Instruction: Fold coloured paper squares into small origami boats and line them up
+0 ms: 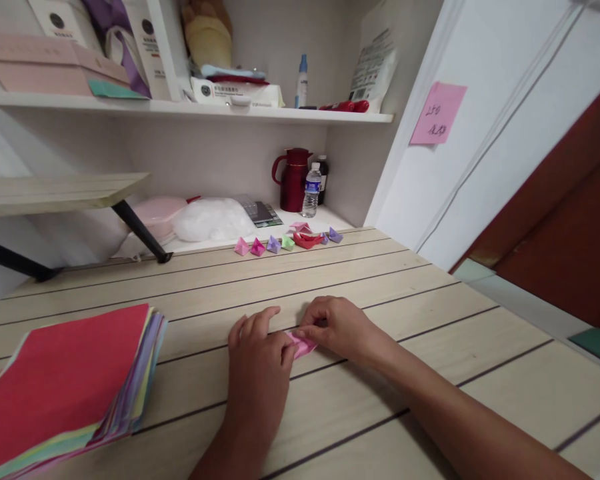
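Pale slatted wooden table [430, 293] fills the foreground and runs into a white alcove, with a white wall shelf [280, 115] across the top. On the left, a light wood board on black legs [65, 190] juts in. On the right, a white panelled wall [505, 153] carries a pink sticky note [437, 113], and past it stands a dark red-brown door [570, 253]. Soft, even light throughout.

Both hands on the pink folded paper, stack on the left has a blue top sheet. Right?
No. Head view: the stack has a red top sheet, not blue. The left hand and right hand are on the pink folded paper.
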The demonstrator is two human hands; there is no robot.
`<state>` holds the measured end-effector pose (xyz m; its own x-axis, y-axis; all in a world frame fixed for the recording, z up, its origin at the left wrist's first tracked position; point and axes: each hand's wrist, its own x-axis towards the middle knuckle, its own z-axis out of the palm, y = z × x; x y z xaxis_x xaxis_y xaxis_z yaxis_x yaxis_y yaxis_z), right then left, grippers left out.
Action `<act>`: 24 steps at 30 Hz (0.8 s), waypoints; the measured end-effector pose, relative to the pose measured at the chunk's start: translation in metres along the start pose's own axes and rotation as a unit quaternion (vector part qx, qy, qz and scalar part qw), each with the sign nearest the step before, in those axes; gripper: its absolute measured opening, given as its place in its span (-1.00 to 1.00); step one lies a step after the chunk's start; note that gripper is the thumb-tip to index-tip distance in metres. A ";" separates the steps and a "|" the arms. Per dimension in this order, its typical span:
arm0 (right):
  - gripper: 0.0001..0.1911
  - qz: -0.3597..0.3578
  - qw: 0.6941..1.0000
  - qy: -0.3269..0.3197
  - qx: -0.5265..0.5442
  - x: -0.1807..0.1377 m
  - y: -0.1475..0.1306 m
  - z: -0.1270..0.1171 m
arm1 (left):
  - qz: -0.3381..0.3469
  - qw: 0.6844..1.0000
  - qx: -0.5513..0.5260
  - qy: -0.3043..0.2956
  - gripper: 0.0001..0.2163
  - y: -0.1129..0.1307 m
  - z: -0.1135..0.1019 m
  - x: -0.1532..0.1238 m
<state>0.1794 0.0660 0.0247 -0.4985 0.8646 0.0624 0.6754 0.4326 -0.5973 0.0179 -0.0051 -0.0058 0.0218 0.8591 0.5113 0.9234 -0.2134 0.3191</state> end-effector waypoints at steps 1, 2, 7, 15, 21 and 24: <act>-0.78 -0.002 1.000 -0.002 0.005 0.000 0.000 0.000 | -0.001 1.000 0.000 0.000 -0.86 0.000 0.000 0.000; -0.77 -0.004 1.000 -0.002 0.009 0.000 0.000 0.000 | -0.004 1.000 0.000 -0.002 -0.87 0.001 -0.001 0.000; -0.86 -0.039 0.999 0.015 -0.008 0.001 0.000 0.003 | -0.014 1.000 0.000 -0.016 -0.86 0.002 -0.001 0.001; -0.80 -0.102 0.994 0.022 -0.018 0.001 -0.002 0.008 | -0.035 0.999 -0.009 -0.030 -0.85 0.000 -0.001 0.001; -0.80 -0.144 0.989 0.024 -0.024 0.002 -0.004 0.007 | -0.047 0.998 -0.016 -0.025 -0.87 -0.003 0.001 0.003; -0.81 -0.138 0.989 0.041 -0.031 0.006 -0.002 0.011 | -0.046 0.999 -0.014 -0.013 -0.86 -0.004 0.001 0.003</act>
<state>0.1689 0.0680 0.0169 -0.6243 0.7280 0.2834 0.5525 0.6679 -0.4987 0.0152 -0.0008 -0.0063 -0.0526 0.8870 0.4588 0.9111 -0.1455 0.3857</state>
